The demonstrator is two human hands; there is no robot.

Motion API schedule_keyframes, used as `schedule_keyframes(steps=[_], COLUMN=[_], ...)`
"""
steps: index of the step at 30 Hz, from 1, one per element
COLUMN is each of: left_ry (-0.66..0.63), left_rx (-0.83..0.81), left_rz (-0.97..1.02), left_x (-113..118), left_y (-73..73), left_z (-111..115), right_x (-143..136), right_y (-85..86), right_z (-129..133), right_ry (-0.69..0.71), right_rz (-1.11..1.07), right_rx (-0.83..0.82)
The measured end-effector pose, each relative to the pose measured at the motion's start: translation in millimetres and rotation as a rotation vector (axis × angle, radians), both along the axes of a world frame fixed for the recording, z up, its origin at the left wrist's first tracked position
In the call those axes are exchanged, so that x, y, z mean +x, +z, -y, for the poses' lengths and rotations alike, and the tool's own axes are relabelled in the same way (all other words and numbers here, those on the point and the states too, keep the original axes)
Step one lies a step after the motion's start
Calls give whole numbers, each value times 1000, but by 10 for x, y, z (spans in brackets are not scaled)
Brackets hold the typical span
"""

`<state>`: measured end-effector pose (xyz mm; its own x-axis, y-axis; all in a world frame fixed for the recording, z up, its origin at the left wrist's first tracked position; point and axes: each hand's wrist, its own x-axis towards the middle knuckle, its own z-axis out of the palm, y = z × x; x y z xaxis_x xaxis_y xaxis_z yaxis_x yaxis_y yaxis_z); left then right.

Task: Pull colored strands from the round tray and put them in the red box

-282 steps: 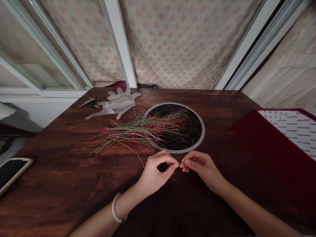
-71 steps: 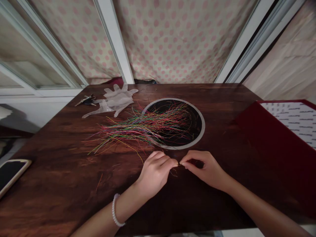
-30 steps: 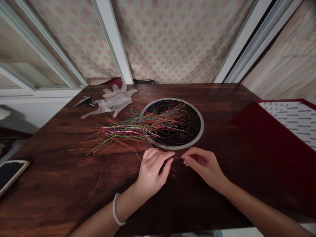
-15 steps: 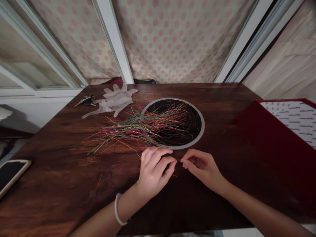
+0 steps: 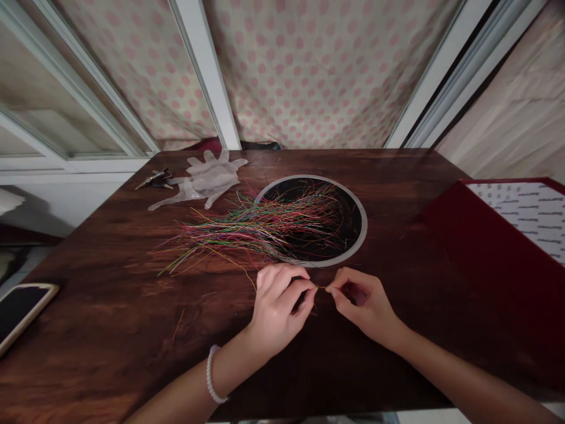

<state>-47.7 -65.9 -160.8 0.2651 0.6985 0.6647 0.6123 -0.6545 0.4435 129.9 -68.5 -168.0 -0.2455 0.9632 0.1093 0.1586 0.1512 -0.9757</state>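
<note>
My left hand [image 5: 279, 303] pinches a thin yellowish wire [image 5: 322, 287] between thumb and index finger. The wire's other end sits in the pinched fingertips of my right hand [image 5: 364, 300], a short gap away. Just beyond both hands, a loose bundle of many-coloured wires [image 5: 247, 227] lies partly on a round black plate with a grey rim [image 5: 362, 227] and partly on the wooden table [image 5: 132, 306]. One yellow wire runs from the bundle toward my left hand; whether it is the pinched one is hidden.
Clear plastic gloves [image 5: 207, 179] and keys [image 5: 156, 178] lie at the back left. A phone [image 5: 22, 309] rests at the left edge. On the right stands a dark red box or folder [image 5: 477, 253] with a printed white surface [image 5: 525, 206]. Small wire scraps [image 5: 179, 324] lie near the front.
The view has shifted slightly. Both hands still pinch in nearly the same place, with my right fingertips a little changed in position on the wire.
</note>
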Motion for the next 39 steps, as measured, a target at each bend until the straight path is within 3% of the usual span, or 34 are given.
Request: schedule_keyframes(steps=[8,22,31,39], left_ry=[-24,-238,-237,-221], left_rx=[-3,-108,-70,-138], left_rz=[3,14,29,29], left_x=[3,-51,-46,-24], left_y=[-15,-75,-82,-40], left_z=[-1,-61,-43,-26], right_x=[-7,20,10,1], right_y=[-5,18,72,49], right_z=[9,5,17,24], right_ry=[-2,-12,-1,-5], right_rz=[2,112,175,210], right_rx=[27,187,250,365])
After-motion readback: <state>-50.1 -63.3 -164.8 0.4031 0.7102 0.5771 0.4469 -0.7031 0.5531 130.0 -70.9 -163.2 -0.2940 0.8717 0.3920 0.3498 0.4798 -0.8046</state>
